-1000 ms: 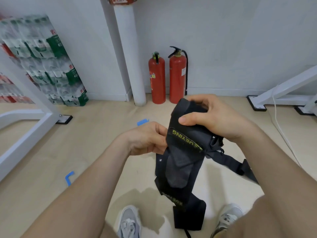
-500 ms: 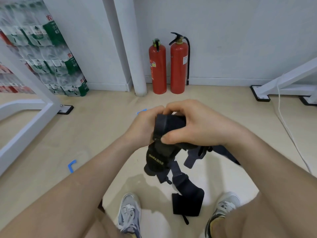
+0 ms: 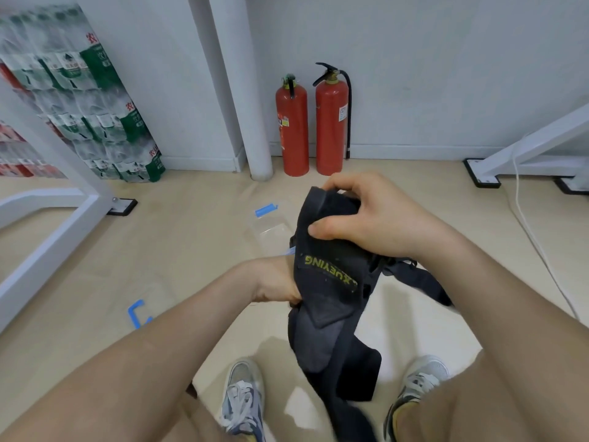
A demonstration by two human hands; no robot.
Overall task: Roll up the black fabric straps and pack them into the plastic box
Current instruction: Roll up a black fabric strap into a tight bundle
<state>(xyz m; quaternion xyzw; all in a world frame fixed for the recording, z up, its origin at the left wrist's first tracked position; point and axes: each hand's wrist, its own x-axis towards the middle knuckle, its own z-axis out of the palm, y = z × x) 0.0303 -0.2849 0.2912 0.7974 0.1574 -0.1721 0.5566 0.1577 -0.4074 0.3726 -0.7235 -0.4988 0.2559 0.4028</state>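
A black fabric strap (image 3: 328,282) with yellow lettering hangs in front of me, its loose lower end dangling between my shoes. My right hand (image 3: 366,215) pinches the strap's top end from above. My left hand (image 3: 277,282) grips the strap's left edge lower down, its fingers hidden behind the fabric. A clear plastic box (image 3: 271,231) with blue clips sits on the floor just beyond my hands, partly hidden by the strap.
Two red fire extinguishers (image 3: 312,122) stand against the wall beside a white column (image 3: 242,90). Stacked water-bottle packs (image 3: 79,100) lean at the left. White frame legs (image 3: 47,244) are at left and right, a white cable (image 3: 529,231) trails at the right, and blue tape marks (image 3: 135,314) lie on the floor.
The bunched strap has been let out again and now hangs long. My right hand rose to the top end and my left hand dropped to the side edge.
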